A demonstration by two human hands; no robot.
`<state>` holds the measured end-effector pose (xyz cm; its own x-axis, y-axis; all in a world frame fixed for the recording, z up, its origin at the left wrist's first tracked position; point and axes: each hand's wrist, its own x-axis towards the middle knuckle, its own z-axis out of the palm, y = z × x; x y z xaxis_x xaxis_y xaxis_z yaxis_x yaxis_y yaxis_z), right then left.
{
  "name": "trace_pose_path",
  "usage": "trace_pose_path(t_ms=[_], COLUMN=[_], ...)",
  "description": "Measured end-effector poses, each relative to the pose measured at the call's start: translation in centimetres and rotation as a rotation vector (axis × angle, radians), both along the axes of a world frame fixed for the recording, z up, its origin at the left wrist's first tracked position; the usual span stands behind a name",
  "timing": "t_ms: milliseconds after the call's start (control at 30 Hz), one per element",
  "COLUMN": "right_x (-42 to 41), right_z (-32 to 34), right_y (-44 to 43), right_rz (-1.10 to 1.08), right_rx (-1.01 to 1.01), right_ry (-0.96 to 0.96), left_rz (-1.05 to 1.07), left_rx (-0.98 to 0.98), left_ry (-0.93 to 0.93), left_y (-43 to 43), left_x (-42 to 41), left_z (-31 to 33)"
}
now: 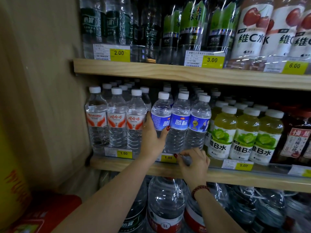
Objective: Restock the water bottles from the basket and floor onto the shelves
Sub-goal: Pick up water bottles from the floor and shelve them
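Left hand: clamped on the front-left blue-label bottle; thumb across the label, fingers pushed in between it and the nearest of the red-label bottles.
Right hand: fingers curled at the front rail of the middle shelf, just right of the 1.00 tag. Something small and grey at the fingertips is blurred, so can't tell if it's pinched.
Side panel: beige, closes the shelving on the left.
Middle shelf: wood board, carries the small water bottles.
Upper shelf: wood board; dark-green-label water on the left, soda water in the middle, vitamin C drinks on the right.
Large jugs: clear, under the middle shelf, behind both forearms.
Red object: bottom left, blurred, can't identify.
Blue-label bottle: front row of the middle shelf, touching the next blue one on its right; base hidden behind the left hand. Three across the front, more rows behind.
Red-label bottles: three across the front, left of the blue row, upright, white caps.
Vitamin B drinks: green, right of the blue row.
1.50 tag: on the rail below the red-label bottles.
Bracelet: red beads, right wrist.
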<state>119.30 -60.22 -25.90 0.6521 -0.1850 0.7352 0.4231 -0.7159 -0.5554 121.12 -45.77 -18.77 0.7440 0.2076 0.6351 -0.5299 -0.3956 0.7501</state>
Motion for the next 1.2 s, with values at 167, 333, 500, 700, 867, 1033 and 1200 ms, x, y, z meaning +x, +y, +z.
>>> trace_pose_path(t_ms=[167, 333, 500, 700, 867, 1033, 1200], right_x=[0.0, 0.0, -0.2, -0.1, 0.0, 0.1, 0.0], right_z=[-0.1, -0.1, 0.0, -0.1, -0.2, -0.3, -0.2], right_y=[0.0, 0.1, 0.1, 0.1, 0.1, 0.1, 0.1], right_rz=[-0.001, -0.003, -0.005, -0.013, -0.011, -0.003, -0.007], right_rx=[-0.007, -0.009, -0.023, -0.033, -0.025, -0.028, -0.037], right_ry=[-0.02, -0.036, -0.026, -0.02, -0.015, -0.018, -0.028], left_rz=[0.053, 0.099, 0.258, 0.334, 0.336, 0.313, 0.363], left_rx=[0.147, 0.248, 0.326, 0.259, 0.205, 0.214, 0.257], left_ry=[0.001, 0.003, -0.06, -0.16, -0.234, -0.276, -0.252], left_y=[0.2, 0.5, 1.1, 0.9, 0.8, 0.7, 0.5], left_x=[-0.2, -1.0, -1.7, -1.5, -1.6, -1.3, -0.8], left_z=[-0.5, -0.8, -1.1, -1.6, -1.8, -1.8, -2.0])
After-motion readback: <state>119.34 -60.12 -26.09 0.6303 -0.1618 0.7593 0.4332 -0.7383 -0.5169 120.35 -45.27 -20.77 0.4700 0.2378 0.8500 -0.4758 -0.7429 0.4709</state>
